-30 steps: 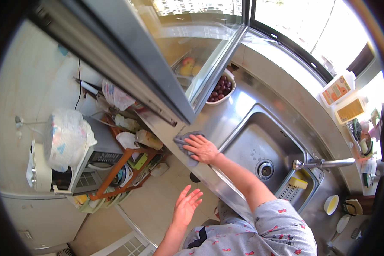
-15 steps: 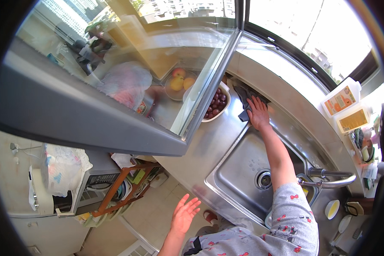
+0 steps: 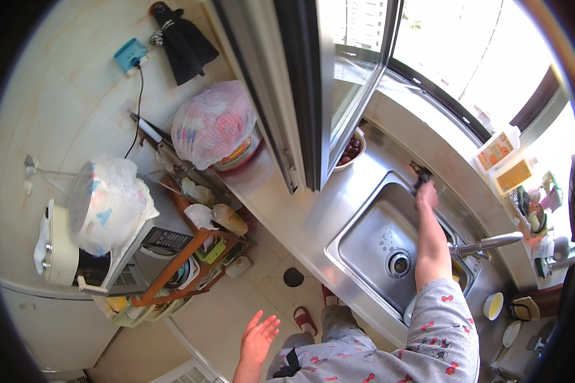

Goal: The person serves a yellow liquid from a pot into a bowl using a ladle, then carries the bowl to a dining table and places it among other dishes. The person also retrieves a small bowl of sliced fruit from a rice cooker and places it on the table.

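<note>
My right hand (image 3: 427, 195) reaches over the sink (image 3: 370, 246) to the counter strip behind it. Its fingers are closed on a dark grey cloth (image 3: 420, 173), which is bunched and partly hidden by the hand. Low in the picture, my left hand (image 3: 260, 336) is held up in the air, palm showing and fingers apart, with nothing in it. The sink's steel bottom has water drops and a round drain (image 3: 399, 263). Left of the cloth, a pale bowl of dark red round fruit (image 3: 350, 152) sits partly behind the window sash.
An open window sash (image 3: 306, 96) juts over the counter (image 3: 268, 204). The faucet (image 3: 489, 244) stands right of my forearm. Two plastic jugs (image 3: 497, 150) are on the sill. A microwave (image 3: 163, 237) and a plastic-covered container (image 3: 214, 124) are at left.
My right hand has gone from lying spread on the cloth to gripping it, and has slid it right along the sink's back edge. The view has shifted, showing the sash nearly edge-on.
</note>
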{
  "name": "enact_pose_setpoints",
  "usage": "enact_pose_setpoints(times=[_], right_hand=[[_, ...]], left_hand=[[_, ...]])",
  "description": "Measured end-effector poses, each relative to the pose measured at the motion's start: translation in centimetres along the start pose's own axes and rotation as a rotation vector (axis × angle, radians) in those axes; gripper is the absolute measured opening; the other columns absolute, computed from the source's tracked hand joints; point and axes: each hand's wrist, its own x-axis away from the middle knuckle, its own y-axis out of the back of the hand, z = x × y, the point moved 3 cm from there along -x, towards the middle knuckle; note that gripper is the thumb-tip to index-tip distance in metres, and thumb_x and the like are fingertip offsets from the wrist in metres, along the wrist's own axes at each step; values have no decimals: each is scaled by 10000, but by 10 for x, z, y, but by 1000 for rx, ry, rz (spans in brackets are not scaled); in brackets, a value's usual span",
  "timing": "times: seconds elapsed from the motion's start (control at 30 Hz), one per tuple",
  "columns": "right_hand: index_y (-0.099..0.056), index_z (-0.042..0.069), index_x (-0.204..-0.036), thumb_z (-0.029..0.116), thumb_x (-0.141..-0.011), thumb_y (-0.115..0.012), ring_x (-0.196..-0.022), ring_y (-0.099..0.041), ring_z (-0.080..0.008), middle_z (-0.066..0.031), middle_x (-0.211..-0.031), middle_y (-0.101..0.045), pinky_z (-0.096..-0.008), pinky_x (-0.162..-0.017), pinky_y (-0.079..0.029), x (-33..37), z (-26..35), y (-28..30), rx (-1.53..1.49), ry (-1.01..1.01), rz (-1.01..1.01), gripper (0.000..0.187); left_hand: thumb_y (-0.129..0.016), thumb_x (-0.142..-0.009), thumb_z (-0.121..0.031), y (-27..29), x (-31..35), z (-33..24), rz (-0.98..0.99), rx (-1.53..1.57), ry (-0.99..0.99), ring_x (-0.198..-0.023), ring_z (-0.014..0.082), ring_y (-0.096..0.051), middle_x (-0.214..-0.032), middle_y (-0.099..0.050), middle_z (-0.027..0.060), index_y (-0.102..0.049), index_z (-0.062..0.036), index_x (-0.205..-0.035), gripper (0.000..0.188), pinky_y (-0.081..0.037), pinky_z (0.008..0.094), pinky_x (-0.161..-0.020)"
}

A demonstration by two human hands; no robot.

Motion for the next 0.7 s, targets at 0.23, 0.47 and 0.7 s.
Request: enact_pose_setpoints(times=[0.23, 0.47, 0.7], right_hand=[[-316, 42, -1476, 532, -864, -611, -1012, -622, -289, -208, -1159, -644, -417, -879, -489, 190, 108, -50, -528, 405, 659, 837], [-531, 54, -1303, 401, -945, -487, -1154, -579, -348, -216, -1240, -606, -428, -984, -446, 409, -70, 8, -310, 875, 944, 500], [-670, 60, -1006, 320, -921, -501, -699, -691, -189, -81, -818, -720, -357, -697, -544, 354, -417, 92, -332, -140, 659, 321]], left_hand=[[-484, -949, -125, -20, 0, -8, 193, -182, 94, -1161, 318, -585, -1278, -562, 228, -395, -95, -1398, 459, -503, 389, -926], [-505, -944, -119, -64, -22, 14, 450, -237, 210, -1144, 313, -598, -1271, -570, 226, -386, -81, -1407, 479, -530, 389, -909], [-502, -953, -127, -84, 17, 78, 521, -436, 283, -1116, 313, -615, -1243, -588, 219, -394, -86, -1410, 471, -549, 378, -870]])
